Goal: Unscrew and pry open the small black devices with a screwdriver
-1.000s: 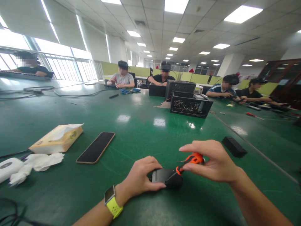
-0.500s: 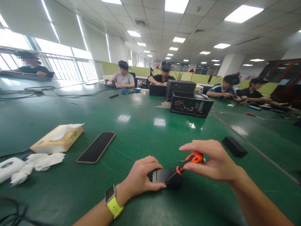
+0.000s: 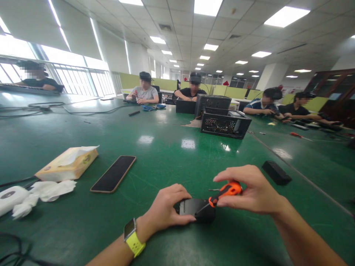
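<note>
My left hand [image 3: 169, 205], with a yellow-strapped watch [image 3: 134, 236] on its wrist, grips the left end of a small black boxy device [image 3: 203, 210] and holds it on the green table. What kind of device it is, I cannot tell. An orange and black screwdriver [image 3: 229, 189] leans over it, the tip touching its top face near my left thumb. My right hand [image 3: 249, 190] has the screwdriver's handle between thumb and fingers, the index finger raised off it. A thin metal piece [image 3: 213, 190] lies on the table just behind the screwdriver.
A black block [image 3: 276, 173] lies to the right. On the left are a phone [image 3: 113, 173], a tissue pack [image 3: 68, 162] and crumpled tissue [image 3: 52, 190]. Black computer cases [image 3: 226, 123] stand farther back, and another screwdriver [image 3: 296, 135] lies far right. Several people sit around the table.
My right hand has shifted very slightly to the right, with the screwdriver handle turned a little in its fingers. The left hand and the black device have stayed in place.
</note>
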`<state>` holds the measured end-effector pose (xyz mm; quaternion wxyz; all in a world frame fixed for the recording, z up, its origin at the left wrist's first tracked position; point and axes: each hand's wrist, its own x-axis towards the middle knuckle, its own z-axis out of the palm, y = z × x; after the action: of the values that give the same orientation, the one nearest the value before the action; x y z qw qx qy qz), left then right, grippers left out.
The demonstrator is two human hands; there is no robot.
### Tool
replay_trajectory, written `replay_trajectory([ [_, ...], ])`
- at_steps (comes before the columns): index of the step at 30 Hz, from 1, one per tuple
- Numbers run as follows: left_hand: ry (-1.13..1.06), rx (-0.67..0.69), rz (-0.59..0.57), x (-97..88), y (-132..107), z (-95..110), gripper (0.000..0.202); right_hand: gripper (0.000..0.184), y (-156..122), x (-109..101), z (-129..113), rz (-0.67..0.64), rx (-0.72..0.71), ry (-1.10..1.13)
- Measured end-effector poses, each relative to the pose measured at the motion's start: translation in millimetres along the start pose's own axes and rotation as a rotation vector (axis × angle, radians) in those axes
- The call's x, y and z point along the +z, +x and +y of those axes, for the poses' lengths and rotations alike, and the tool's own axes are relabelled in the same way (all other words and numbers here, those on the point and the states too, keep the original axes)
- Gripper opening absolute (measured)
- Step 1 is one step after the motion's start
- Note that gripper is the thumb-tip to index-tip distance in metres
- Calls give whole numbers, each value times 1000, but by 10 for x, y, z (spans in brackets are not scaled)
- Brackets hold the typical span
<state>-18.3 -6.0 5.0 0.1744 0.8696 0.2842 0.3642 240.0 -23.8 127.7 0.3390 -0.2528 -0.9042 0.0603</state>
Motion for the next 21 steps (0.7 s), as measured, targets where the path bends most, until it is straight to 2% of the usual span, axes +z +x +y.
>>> replay_trajectory([
  [7, -9, 1, 1, -9, -3, 7, 42, 18, 10, -35, -33, -101, 77, -21],
  [11, -14, 2, 5, -4, -4, 6, 42, 23, -10, -158, -73, -173, 95, 112],
  [14, -9, -4, -2, -1, -4, 6, 42, 16, -33, -222, -67, -203, 128, 137],
  [17, -4, -6, -5, 2, -6, 4, 43, 21, -47, -207, 34, -130, 261, 56],
  [21, 5, -14, -12, 1, -2, 7, 43, 29, -67, -66, 396, 141, 518, 175],
])
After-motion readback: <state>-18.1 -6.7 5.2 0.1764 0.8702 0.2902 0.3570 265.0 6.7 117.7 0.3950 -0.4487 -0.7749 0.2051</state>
